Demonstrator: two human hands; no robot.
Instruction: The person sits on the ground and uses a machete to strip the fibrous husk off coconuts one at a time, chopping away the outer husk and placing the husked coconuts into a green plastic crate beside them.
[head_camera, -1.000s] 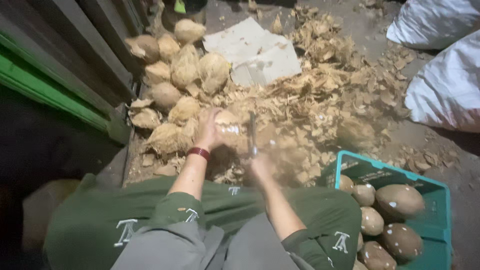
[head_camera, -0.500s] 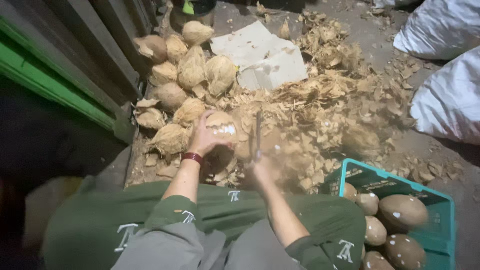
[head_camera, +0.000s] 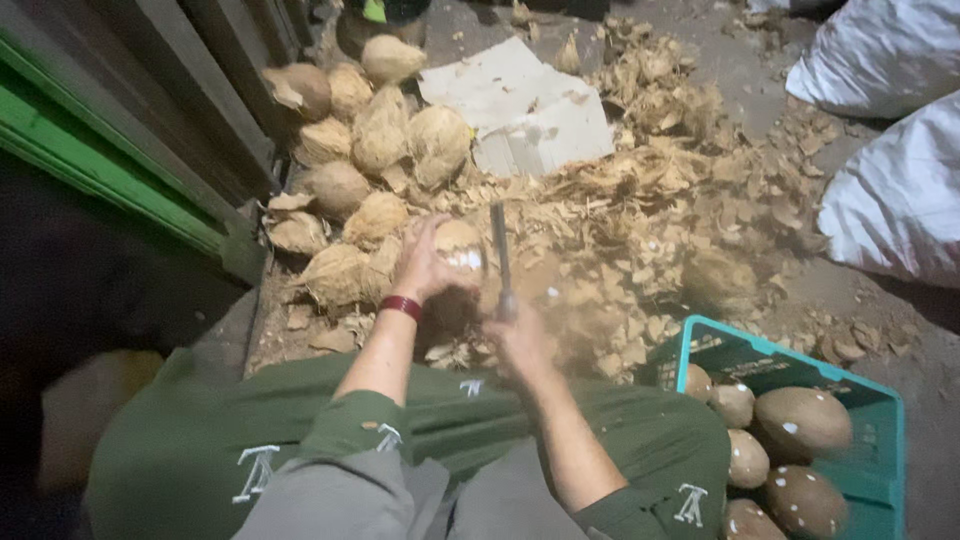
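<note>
Left hand (head_camera: 425, 268) wraps a coconut (head_camera: 458, 250), grip clenched round its near side; nut partly husked, white patches showing, lower half hidden by the fingers. Right hand (head_camera: 517, 338) is blurred, grip closed on the handle of a knife (head_camera: 500, 258); blade stands upright just right of the coconut, touching or nearly so, can't tell which. Handle itself hidden inside the fist. Red band on the left wrist.

Just left of the left grip and beyond it: pile of unhusked coconuts (head_camera: 365, 150), against a dark wall w/ a green rail (head_camera: 110, 165). Beyond the grip, a flat torn cardboard sheet (head_camera: 525, 115), pale grey-white, no print legible. Right of both grips: husk chips (head_camera: 660, 210) spread over the floor. Near-right of the right grip: teal crate (head_camera: 790, 370), cut off by the frame edge, holding brown peeled nuts (head_camera: 800, 422) w/ white spots; small dark print on its rim, too small to make out. Far right: two white sacks (head_camera: 900, 200), both cut off. Lap in green cloth w/ white logos fills the bottom.
</note>
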